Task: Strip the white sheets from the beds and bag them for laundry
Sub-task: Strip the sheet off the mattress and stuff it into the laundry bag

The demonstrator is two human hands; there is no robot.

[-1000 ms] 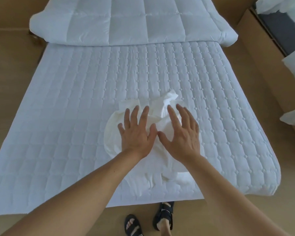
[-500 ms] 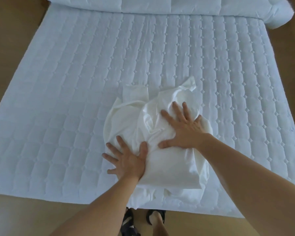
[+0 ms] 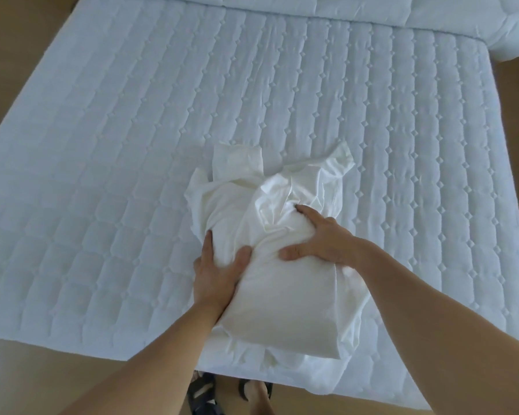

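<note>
A crumpled white sheet lies bundled on the near middle of the quilted white mattress, reaching almost to its front edge. My left hand grips the bundle's left side, thumb on top and fingers along the flank. My right hand sits on the upper right of the bundle, thumb spread toward the left hand. Its fingers dig into the folds of cloth.
A folded white quilted duvet lies across the far end of the mattress. Tan wooden floor surrounds the mattress on the left, front and right. My feet in dark sandals stand at the front edge.
Both hands lay flat and side by side on the bundle before. The left one slid down to its left side, and both now clutch the cloth. The view has come closer.
</note>
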